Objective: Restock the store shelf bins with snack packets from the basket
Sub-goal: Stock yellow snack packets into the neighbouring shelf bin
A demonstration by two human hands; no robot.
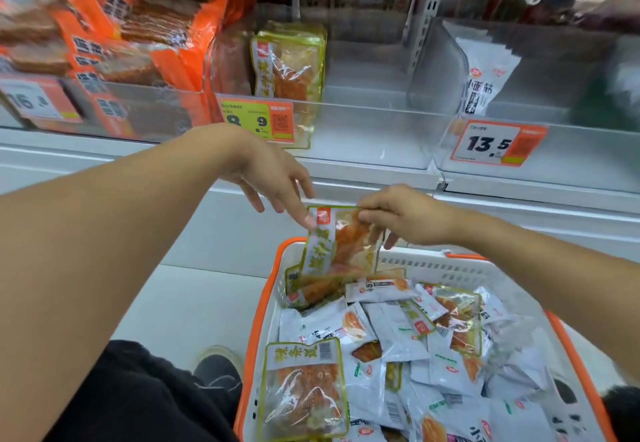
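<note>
You're standing in a shop aisle, at a snack shelf.
In front of you run clear plastic shelf bins (374,136) stocked with packaged snacks, each fronted by an orange price tag (495,143) printed with large numbers such as 13.5, and below you sits an orange-rimmed shopping basket (258,323) heaped with sealed packets (391,334).

White shop shelving (381,178) spans 9 to 3 o'clock, slotted white upright (427,8) at 1 o'clock, pale floor (194,303) at 7 o'clock, even light.
</note>
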